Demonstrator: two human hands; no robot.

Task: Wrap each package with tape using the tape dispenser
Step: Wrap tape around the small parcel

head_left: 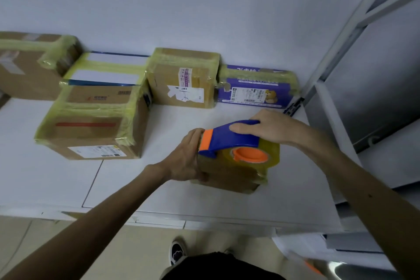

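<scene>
A small brown cardboard package (229, 177) with yellowish tape on it lies on the white table (284, 200), right of centre. On top of it sits a blue and orange tape dispenser (229, 138) with a roll of clear yellowish tape (270, 157). My right hand (270, 129) grips the dispenser's blue handle from above. My left hand (188, 159) holds the package's left side, fingers curled over its top edge by the dispenser's orange front.
Several taped packages line the wall: a large brown box (93, 125) at left, a white box (106, 70) behind it, another brown box (27, 63) far left, a brown box (184, 79) in the middle, a purple box (256, 86). A metal shelf frame (341, 41) stands right.
</scene>
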